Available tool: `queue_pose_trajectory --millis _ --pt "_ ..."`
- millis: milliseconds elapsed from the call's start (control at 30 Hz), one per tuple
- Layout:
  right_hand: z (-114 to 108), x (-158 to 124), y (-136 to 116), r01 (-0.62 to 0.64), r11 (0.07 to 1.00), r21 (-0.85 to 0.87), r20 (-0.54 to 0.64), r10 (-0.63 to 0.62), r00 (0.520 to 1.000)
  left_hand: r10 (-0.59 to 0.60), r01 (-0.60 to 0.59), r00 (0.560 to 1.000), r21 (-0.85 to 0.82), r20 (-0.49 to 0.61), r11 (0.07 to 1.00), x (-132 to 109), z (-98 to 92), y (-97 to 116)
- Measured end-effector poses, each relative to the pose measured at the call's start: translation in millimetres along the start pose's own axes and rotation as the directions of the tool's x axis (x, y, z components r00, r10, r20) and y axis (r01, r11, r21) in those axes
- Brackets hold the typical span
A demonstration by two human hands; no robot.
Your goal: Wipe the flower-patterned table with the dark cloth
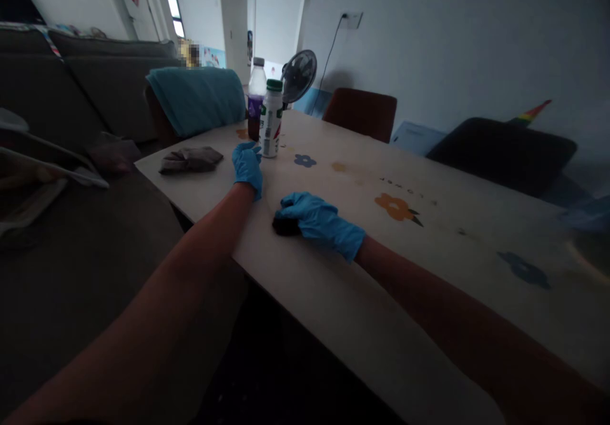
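Note:
My right hand (317, 218), in a blue glove, presses a small black pad (286, 226) against the white tabletop (343, 298). The pad looks like a dark sponge or scrubber; most of it is under my fingers. My left hand (248, 166), gloved in the same blue, rests on the table with its fingers loosely bent and apart, holding nothing that I can see. Just beyond it stands a white bottle (271, 123) with a green cap. Behind that is a clear bottle (257, 85) with a purple label. A crumpled grey-brown cloth (190, 159) lies left of my left hand.
Printed flowers, such as an orange one (394, 206), mark the tabletop. A chair draped with a teal towel (200, 98) stands at the far left end. A brown chair (361, 112) and a dark chair (505, 152) line the wall side. A fan (300, 75) stands behind the bottles.

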State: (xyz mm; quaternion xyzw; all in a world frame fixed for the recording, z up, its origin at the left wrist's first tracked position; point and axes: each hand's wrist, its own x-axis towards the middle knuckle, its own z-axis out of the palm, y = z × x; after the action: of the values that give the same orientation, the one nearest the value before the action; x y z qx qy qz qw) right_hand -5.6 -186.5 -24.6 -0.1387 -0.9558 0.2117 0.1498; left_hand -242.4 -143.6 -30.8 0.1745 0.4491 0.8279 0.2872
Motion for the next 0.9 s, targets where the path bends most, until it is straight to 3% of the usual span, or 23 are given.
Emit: queue_pose_trajectory --millis 267,367,500,667,800,900 --pt "-20.4 -106.1 -19.2 0.08 0.983 0.168 -0.1 -0.063 0.993 -0.086 0.094 0.995 0.166 -0.05 0.982 -20.8 7.2 23.4" --pt "-31.2 -152.3 -21.7 0.014 0.975 0.222 -0.14 0.018 0.99 -0.089 0.095 0.995 0.227 -0.039 0.969 -26.3 7.7 27.5" --pt "-53.8 -224.2 -18.1 -0.167 0.958 0.234 -0.13 0.201 0.971 -0.084 0.093 0.995 0.292 -0.045 0.952 -29.7 7.9 30.8" --pt "-85.6 -292.6 9.5 -0.301 0.929 0.217 -0.217 0.347 0.913 -0.052 0.067 0.997 0.339 -0.053 0.939 -28.1 7.2 30.8" --pt "-107.7 -310.2 37.6 -0.482 0.859 0.174 -0.292 0.513 0.808 -0.013 0.027 0.999 0.37 -0.039 0.929 -33.8 10.4 34.0" --pt "-120.3 -319.7 36.7 -0.524 0.845 0.106 -0.379 0.522 0.764 0.046 -0.049 0.999 0.37 0.018 0.928 -42.3 14.3 36.5"
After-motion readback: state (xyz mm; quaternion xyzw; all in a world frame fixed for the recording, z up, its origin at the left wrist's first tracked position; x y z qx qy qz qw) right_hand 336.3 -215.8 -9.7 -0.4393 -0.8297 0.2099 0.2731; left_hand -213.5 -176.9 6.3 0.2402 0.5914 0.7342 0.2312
